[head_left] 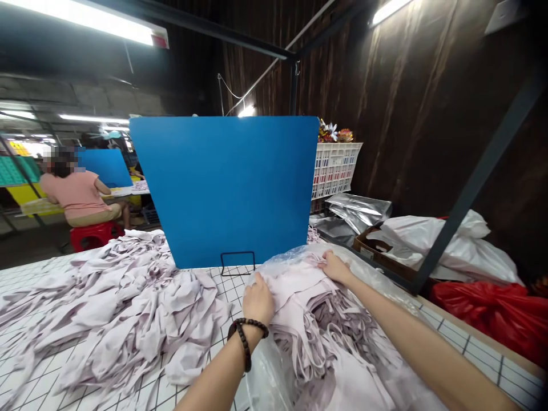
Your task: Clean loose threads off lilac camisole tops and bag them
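Observation:
A clear plastic bag (pixel 268 371) lies on the gridded table (pixel 233 288), filled with stacked pale pink-lilac fabric pieces (pixel 299 297) that have thin straps. My left hand (pixel 258 299), with a dark beaded bracelet at the wrist, is at the left side of the stack and the bag's edge; its fingers are bent and their tips partly hidden. My right hand (pixel 336 267) pinches at the far edge of the stack beside the plastic, its fingers closed. A loose heap of the same fabric (pixel 128 308) covers the table's left part.
An upright blue board (pixel 226 188) stands behind the bag on a black wire stand (pixel 237 253). Right of it are a white crate (pixel 336 168), a cardboard box (pixel 372 245), a red bag (pixel 492 311) and a slanted metal post (pixel 475 182). A person (pixel 79 191) sits far left.

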The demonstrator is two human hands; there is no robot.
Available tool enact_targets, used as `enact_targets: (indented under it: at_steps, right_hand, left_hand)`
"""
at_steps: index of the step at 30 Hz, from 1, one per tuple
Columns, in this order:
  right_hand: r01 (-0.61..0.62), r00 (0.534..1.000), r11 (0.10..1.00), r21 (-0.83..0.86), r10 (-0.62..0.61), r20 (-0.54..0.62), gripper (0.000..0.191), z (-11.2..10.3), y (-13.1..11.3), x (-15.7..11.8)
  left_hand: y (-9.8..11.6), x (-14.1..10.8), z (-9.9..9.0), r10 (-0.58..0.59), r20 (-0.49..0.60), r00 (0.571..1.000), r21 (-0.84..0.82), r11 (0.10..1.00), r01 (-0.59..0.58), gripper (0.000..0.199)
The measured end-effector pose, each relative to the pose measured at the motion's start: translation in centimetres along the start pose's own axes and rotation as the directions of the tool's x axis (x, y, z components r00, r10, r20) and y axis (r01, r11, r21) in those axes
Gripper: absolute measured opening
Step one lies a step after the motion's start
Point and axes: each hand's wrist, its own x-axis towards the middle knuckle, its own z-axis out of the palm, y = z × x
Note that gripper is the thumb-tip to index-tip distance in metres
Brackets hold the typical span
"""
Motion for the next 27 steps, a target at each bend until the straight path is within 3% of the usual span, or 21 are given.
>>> enact_targets:
  at_steps: [3, 7, 11, 14, 18, 22, 24, 27]
  right_hand:
    - [-0.008, 0.999, 1.000, -0.026, 0.007, -0.033, 0.027, -0.2, 0.1, -0.1]
    - [0.000, 0.999, 0.998, -0.059, -0.002, -0.038, 0.025, -0.6, 0.2, -0.3]
    - [0.049, 0.998, 0.995, -0.086, -0.051, -0.024, 0.024, -1.0, 0.0, -0.9]
    - [0.073, 0.997, 0.991, -0.112, -0.075, -0.018, 0.027, -1.1, -0.2, -1.6]
    - [0.084, 0.996, 0.989, -0.118, -0.081, 0.027, 0.032, -1.4, -0.2, -1.7]
    - [0.079, 0.991, 0.995, -0.055, -0.072, 0.116, 0.031, -1.8, -0.1, -0.3]
    - [0.075, 0.987, 0.997, 0.015, -0.077, 0.142, 0.030, -2.0, -0.2, 0.6]
    - [0.098, 0.987, 0.981, 0.165, -0.117, 0.110, 0.030, -2.2, -0.7, 1.7]
  left_hand:
    - [0.3, 0.4, 0.0, 0.009, -0.041, 0.999, -0.068, 0.998, -0.012, 0.056]
    - [0.4, 0.4, -0.2, -0.035, 0.020, 0.999, -0.146, 0.989, 0.038, 0.047]
    - [0.1, 0.0, -0.5, -0.059, 0.053, 0.997, -0.129, 0.990, 0.065, 0.045]
    - [0.5, -0.5, -1.0, -0.038, -0.007, 0.999, -0.040, 0.999, 0.038, 0.044]
    - [2.8, -0.9, -1.9, 0.142, -0.168, 0.975, 0.027, 0.990, -0.140, 0.042]
    - [5.7, 0.4, -1.2, 0.472, -0.080, 0.878, -0.224, 0.850, -0.477, 0.034]
    - [6.5, 1.4, 0.0, 0.532, 0.022, 0.846, -0.380, 0.788, -0.485, 0.036]
    - [6.7, 2.3, 1.7, 0.513, 0.148, 0.845, -0.478, 0.785, -0.394, 0.051]
